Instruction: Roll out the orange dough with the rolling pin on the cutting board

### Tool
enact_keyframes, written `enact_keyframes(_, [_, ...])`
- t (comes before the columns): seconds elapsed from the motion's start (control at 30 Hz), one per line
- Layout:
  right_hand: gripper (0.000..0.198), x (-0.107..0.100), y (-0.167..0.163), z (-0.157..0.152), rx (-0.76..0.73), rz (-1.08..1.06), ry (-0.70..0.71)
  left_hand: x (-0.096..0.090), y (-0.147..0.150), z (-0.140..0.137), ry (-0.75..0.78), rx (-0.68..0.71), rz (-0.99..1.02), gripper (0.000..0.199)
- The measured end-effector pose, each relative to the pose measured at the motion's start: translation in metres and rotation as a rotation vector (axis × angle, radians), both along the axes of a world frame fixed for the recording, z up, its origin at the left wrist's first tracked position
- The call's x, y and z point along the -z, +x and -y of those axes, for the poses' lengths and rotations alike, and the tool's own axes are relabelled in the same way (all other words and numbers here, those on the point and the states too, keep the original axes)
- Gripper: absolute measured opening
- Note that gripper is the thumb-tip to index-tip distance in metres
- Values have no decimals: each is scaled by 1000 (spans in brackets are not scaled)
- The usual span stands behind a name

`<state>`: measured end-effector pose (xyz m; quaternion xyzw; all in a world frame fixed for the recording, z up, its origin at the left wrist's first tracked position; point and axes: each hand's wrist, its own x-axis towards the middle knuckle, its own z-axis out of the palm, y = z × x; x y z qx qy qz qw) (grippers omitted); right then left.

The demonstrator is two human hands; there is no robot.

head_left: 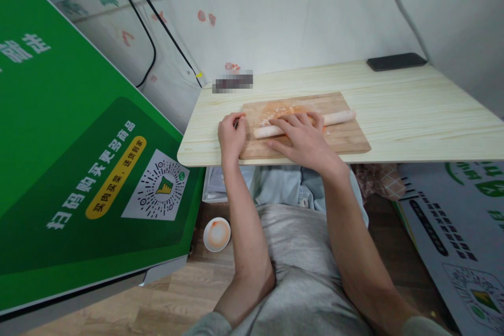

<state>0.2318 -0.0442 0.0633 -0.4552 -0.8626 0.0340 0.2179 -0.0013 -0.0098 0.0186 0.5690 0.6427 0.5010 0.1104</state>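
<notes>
My right hand [305,136] lies palm down across a pale wooden rolling pin [339,117], fingers stretched and apart, the thumb on the near side. The pin rests at a slight slant on a wooden cutting board [350,142]. Orange dough [323,129] shows in part beneath the pin and hand; its full shape is hidden. My left hand [232,135] is closed at the board's left edge, thumb and index finger curled together. A small orange bit shows by its fingertips, but what they hold is unclear.
The board sits on a light wood-grain table [425,110] against a wall. A black phone [397,62] lies at the back right. A blurred dark object [233,81] is at the back left. On the floor stands a white bowl [217,234]; a green panel [79,115] flanks the left.
</notes>
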Motion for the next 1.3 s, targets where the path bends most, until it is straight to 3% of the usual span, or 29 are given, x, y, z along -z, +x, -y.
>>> enact_keyframes(1.3, [43, 10, -9, -10, 43, -28, 83, 4, -2, -4, 3, 1, 0, 22])
